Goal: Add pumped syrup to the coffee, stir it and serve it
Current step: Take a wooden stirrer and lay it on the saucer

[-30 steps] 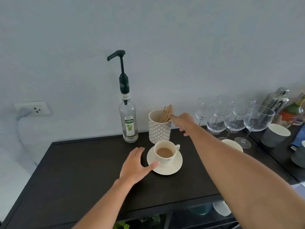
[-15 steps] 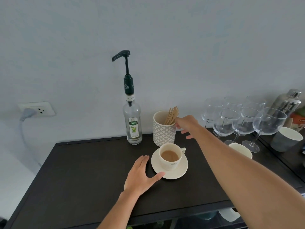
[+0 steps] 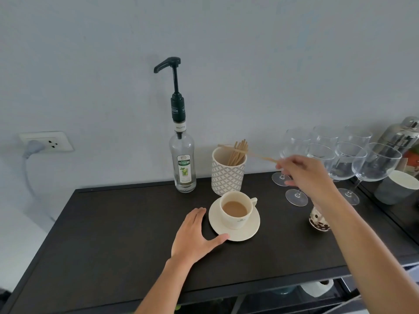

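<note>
coffee cup (image 3: 235, 213): filled with milky coffee and seated on the saucer (image 3: 251, 231), near the front middle of the dark table (image 3: 113, 234); the handle is turned to the far right.
left hand (image 3: 192, 234): laid flat on the table just beside the saucer, fingers straight and together, thumb spread so its tip touches the saucer's near rim. Nothing is gripped. Judged to be placed there to steady the saucer for the stirring to come.
right hand (image 3: 301, 171): held up to the right of the cup, in front of the wine glasses (image 3: 353, 159). One wooden stir stick (image 3: 247, 152) is pinched at its near end between thumb and fingertips; the other fingers are loosely curled.
stir stick: held nearly level, its free end reaching over the patterned holder (image 3: 227, 175), where the remaining sticks stand. An end grip is judged to leave length for dipping.
syrup bottle (image 3: 182, 162): upright behind the cup, left of the holder, pump head raised, spout pointing left, away from the cup. Neither hand is on it.
change from half a second earlier: the right hand was at the holder's rim among the sticks; it is now drawn back to the right with a single stick lifted clear. The left hand and cup are unchanged.
step in hand: stick retrieval, judged; the stir is not yet begun.
</note>
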